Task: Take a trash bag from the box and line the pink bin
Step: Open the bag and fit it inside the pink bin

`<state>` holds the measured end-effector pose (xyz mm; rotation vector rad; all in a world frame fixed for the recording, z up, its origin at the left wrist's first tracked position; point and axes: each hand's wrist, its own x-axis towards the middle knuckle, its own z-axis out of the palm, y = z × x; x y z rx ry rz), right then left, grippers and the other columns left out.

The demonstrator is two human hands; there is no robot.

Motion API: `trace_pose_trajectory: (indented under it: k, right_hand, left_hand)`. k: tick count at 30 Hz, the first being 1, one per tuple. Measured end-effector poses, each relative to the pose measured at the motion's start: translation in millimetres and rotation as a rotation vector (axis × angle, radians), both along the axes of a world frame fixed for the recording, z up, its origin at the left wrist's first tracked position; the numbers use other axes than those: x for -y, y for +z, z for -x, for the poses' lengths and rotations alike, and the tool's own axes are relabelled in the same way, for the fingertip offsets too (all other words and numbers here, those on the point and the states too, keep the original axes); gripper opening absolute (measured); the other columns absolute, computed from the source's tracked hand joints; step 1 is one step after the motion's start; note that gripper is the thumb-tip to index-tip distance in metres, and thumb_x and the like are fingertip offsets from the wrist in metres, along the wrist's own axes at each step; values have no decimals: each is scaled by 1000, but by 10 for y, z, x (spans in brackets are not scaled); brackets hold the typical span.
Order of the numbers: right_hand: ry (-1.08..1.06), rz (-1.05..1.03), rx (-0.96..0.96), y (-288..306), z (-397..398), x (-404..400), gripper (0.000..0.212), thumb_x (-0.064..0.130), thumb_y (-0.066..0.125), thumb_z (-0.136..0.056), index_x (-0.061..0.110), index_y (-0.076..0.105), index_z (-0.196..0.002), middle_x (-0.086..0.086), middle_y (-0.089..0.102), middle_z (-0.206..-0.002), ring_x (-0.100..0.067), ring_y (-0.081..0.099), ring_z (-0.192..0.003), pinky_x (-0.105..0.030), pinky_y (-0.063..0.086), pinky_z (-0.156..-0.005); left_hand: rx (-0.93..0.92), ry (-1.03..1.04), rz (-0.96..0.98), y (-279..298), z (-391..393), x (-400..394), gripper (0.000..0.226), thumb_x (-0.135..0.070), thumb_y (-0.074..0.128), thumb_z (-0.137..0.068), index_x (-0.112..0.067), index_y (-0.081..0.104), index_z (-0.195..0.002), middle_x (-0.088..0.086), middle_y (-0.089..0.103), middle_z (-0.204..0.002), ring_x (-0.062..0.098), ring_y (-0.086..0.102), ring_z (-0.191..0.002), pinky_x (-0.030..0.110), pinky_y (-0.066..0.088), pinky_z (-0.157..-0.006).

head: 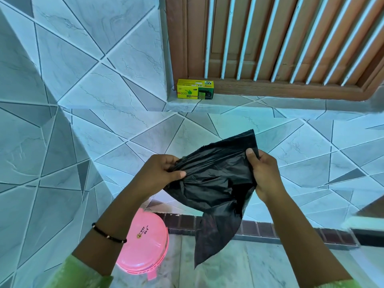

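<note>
Black trash bag [216,179] pinched between left hand [160,173] and right hand [264,173].

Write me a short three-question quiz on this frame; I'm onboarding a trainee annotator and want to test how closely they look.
1. True or false: the black trash bag already lines the pink bin.
2. Where does the yellow-green trash bag box sit?
A. on the floor beside the bin
B. on the tiled ledge below the wooden grille
C. inside the bin
3. Fill in: the left hand and the right hand both grip the ____.

Key:
1. False; the bag is held up between both hands, above the floor, and the bin stands below the left forearm with its lid on.
2. B
3. black trash bag
</note>
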<state>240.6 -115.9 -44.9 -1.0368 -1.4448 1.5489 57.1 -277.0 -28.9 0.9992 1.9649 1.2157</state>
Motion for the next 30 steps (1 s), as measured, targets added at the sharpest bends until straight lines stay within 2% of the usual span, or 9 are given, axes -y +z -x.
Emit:
trace_pose_trajectory:
  k: [2, 6, 10, 12, 15, 17, 23, 27, 30]
  right_hand:
    - [-10, -49, 48, -3, -18, -5, 19, 21, 53, -94, 13, 67, -84, -4, 71, -87, -23, 67, -85, -39, 54, -84]
    - [-55, -378, 478, -79, -12, 3, 19, 24, 63, -85, 15, 55, -100, -1, 59, -99, -25, 60, -94, -35, 47, -80]
    - [-217, -598, 374, -30, 2, 302, 23, 26, 67, -82, 19, 50, -95, 1, 54, -93, -19, 55, -86, -33, 46, -75]
    - [-52, -459, 294, 29, 35, 460, 17, 33, 63, -85, 20, 55, -79, 0, 59, -77, -16, 57, -70, -32, 46, -68]
    - [283, -49, 254, 80, 143, 614, 30, 41, 59, -86, 13, 64, -76, -3, 61, -67, -16, 56, -58, -31, 48, -55]
    - [354, -1, 236, 69, 195, 644, 26, 34, 61, -87, 11, 66, -76, -2, 60, -62, -15, 57, -57, -27, 48, -51]
    - [259, 72, 107, 32, 152, 572, 18, 11, 60, -89, 6, 59, -71, -10, 56, -62, -18, 56, -54, -24, 50, -48]
    - [167, 162, 94, 17, 79, 524, 19, 9, 59, -89, 7, 56, -70, -11, 56, -62, -17, 57, -50, -24, 52, -47]
    - [73, 237, 5, 17, 14, 487, 22, 7, 55, -91, 7, 54, -69, -11, 58, -65, -20, 61, -54, -28, 55, -50]
  left_hand:
    - [-8, -35, 2, -1, -13, 8, 7, -12, 71, -79, -12, 72, -86, 10, 75, -83, 27, 72, -82, 43, 56, -84]
    - [26, -2, -47, -8, -126, -52, 13, -19, 72, -78, -13, 70, -67, 6, 71, -64, 22, 67, -62, 34, 55, -68]
    - [117, 40, -122, -69, -279, -105, 27, -19, 77, -72, 2, 60, -68, 11, 59, -65, 19, 52, -64, 30, 42, -66]
    - [147, 29, -155, -88, -341, -113, 29, -13, 78, -71, 7, 57, -72, 15, 56, -70, 20, 50, -67, 32, 41, -68]
    - [99, 6, -174, -126, -402, -131, 30, -8, 80, -67, -9, 51, -61, 14, 51, -65, 19, 48, -63, 31, 41, -63]
    - [49, -17, -148, -144, -430, -130, 34, -8, 81, -65, -13, 48, -58, 7, 51, -58, 15, 49, -56, 28, 42, -59]
    - [127, 16, -176, -183, -417, -82, 29, -24, 76, -73, -6, 54, -67, 1, 51, -55, 14, 48, -54, 21, 44, -53]
    - [443, 193, -231, -176, -358, -50, 21, -20, 63, -85, 0, 59, -83, 12, 65, -77, 19, 64, -67, 25, 58, -60]
    - [618, 374, -310, -167, -294, -32, 16, -15, 59, -89, -2, 60, -80, 9, 67, -73, 14, 66, -59, 22, 58, -58]
